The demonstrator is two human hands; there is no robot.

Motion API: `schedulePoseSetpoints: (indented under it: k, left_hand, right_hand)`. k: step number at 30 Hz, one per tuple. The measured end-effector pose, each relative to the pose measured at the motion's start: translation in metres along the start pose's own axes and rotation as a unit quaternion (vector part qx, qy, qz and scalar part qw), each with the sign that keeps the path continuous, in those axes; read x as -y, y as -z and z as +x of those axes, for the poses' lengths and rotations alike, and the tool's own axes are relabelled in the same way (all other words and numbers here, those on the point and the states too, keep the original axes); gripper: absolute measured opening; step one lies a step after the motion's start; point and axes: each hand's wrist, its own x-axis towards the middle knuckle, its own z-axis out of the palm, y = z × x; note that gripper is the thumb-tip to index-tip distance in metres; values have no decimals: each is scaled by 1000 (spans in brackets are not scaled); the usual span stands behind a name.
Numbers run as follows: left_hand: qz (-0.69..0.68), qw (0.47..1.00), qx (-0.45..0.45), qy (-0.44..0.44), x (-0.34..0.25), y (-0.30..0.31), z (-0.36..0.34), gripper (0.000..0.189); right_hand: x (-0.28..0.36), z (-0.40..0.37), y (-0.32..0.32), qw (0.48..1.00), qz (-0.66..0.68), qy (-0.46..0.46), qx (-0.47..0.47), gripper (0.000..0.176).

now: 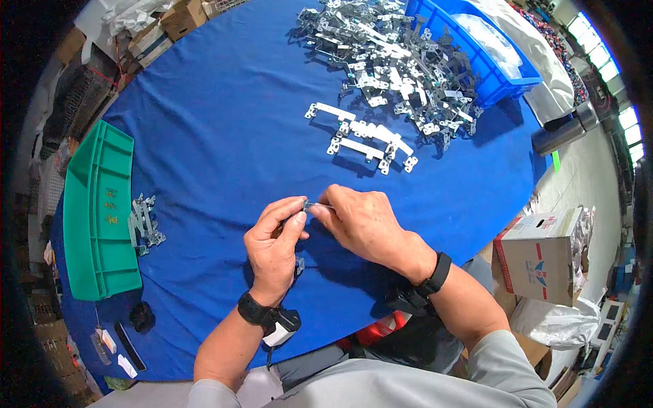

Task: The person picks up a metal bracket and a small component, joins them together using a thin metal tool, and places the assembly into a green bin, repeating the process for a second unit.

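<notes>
My left hand is closed, thumb and fingers pinching a small metal bracket over the blue cloth. A metal end piece shows below the palm. My right hand meets it from the right, thumb and forefinger closed on a thin metal piece whose kind I cannot tell. Beyond both hands lie several loose white metal brackets with small plates at their ends. Farther off is a big heap of similar brackets.
A blue crate holding clear plastic stands behind the heap. To the left, a green bin has several brackets beside it. Small tools and a black strip lie front left. A cardboard box stands off the table at right.
</notes>
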Motion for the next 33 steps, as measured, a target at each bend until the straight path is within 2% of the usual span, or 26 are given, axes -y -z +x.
schedulePoseSetpoints:
  k: [1,4,11,17,20,22,28,33]
  left_hand:
    - [0,1000,0,0,0,0,0,19]
    - [-10,1000,-7,2,0,0,0,19]
    - [7,1000,2,4,-2,-1,0,18]
    - [1,1000,1,-3,0,0,0,18]
    - [1,1000,-2,-1,-1,-1,0,17]
    - [0,1000,-3,2,-1,-1,-1,17]
    - [11,1000,4,-1,-2,-1,-1,19]
    - [14,1000,-9,1,-2,-3,-1,20]
  right_hand:
    - [1,1,0,999,28,7,-34,26]
    - [-3,0,-1,999,0,45,-21,28]
    - [-2,-2,-5,1000,-22,2,9,28]
    - [-2,0,-7,998,39,15,-51,27]
    - [2,0,0,997,61,-14,-39,27]
    - [-1,2,3,997,-8,-45,63,28]
    - [-5,0,-5,998,51,-22,3,29]
    - [-1,-1,-3,999,24,-30,3,24]
